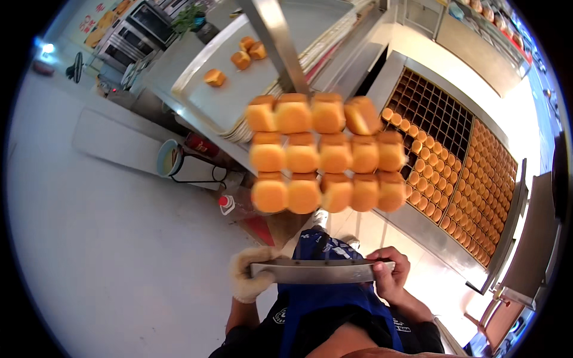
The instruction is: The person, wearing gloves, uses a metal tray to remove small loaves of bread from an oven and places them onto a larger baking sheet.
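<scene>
Head view: left hand (246,277) and right hand (391,277) clasp a metal bar (316,272), its underside seemingly hidden.

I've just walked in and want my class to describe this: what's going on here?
A person grips a metal bar by its ends, with a gloved left hand and a bare right hand. Beyond it are three rows of browned buns; what supports them isn't visible. To the right, a gridded tray is partly filled; ahead, a flat tray holds four loose buns.
</scene>
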The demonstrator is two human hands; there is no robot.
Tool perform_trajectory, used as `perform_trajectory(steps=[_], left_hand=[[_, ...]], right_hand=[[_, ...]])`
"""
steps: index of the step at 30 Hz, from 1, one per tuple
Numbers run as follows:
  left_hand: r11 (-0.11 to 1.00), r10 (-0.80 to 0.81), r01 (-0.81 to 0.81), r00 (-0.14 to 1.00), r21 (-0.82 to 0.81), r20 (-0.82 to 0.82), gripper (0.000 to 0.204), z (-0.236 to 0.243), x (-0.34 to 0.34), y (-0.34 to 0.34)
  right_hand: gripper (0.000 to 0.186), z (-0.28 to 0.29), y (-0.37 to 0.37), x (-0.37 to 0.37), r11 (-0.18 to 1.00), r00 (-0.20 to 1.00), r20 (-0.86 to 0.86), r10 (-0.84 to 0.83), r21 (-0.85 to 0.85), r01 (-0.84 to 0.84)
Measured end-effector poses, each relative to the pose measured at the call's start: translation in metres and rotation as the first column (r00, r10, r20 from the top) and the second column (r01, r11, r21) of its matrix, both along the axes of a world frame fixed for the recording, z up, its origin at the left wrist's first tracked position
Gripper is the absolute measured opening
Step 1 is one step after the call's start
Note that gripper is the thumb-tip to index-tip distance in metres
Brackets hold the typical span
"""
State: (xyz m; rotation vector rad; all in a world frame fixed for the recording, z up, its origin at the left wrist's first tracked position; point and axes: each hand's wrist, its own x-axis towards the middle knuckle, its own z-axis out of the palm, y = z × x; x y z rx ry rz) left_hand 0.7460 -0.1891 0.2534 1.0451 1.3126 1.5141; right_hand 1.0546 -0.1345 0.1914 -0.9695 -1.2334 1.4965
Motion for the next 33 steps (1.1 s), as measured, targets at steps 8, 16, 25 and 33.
perform_trajectory(steps=[8, 16, 25, 33], left_hand=[[0.906, 0.406, -0.408, 0.913, 0.116, 0.042, 0.029, 0.054, -0.109, 0.002], [0.998, 0.063, -0.063, 0.998, 0.015, -0.003, 0.033, 0.116, -0.231, 0.203], [0.903, -0.424, 0.427, 0.903, -0.046, 0.072, 0.037, 0.189, -0.304, 0.401], [0.956, -0.29, 0.294, 0.931, -0.017, -0.223, 0.045, 0.294, -0.353, 0.396]], right_hand=[[0.037, 0.094, 0.072, -0.148, 0.915, 0.957, -0.17, 0.234, -0.293, -0.276], [0.037, 0.13, 0.187, -0.277, 0.986, 0.975, -0.194, -0.106, -0.144, 0.078], [0.045, 0.237, 0.295, -0.322, 0.96, 0.951, -0.139, -0.278, -0.088, 0.267], [0.049, 0.333, 0.332, -0.35, 0.984, 0.984, 0.046, -0.172, 0.048, 0.169]])
